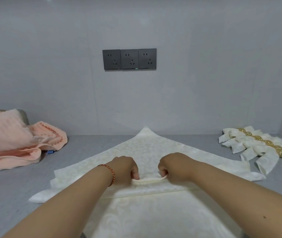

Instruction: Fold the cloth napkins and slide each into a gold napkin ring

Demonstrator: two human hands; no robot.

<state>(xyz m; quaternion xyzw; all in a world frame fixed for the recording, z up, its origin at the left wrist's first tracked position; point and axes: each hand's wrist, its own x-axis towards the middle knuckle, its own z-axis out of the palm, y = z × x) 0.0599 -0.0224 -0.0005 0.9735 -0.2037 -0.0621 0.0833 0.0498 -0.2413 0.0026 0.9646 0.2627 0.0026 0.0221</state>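
Observation:
A cream patterned cloth napkin (147, 146) lies spread on the grey counter with one corner pointing to the back wall. My left hand (124, 167) and my right hand (173, 166) sit side by side at its middle, each pinching a raised narrow pleat (149, 179) of the cloth between curled fingers and thumb. At the back right lie several folded cream napkins (250, 148), each held by a gold patterned napkin ring (279, 151).
A peach towel (13, 141) is heaped at the left on the grey counter (85, 148), with a small blue tag at its edge. A dark strip of three wall sockets (129, 59) sits on the grey wall behind.

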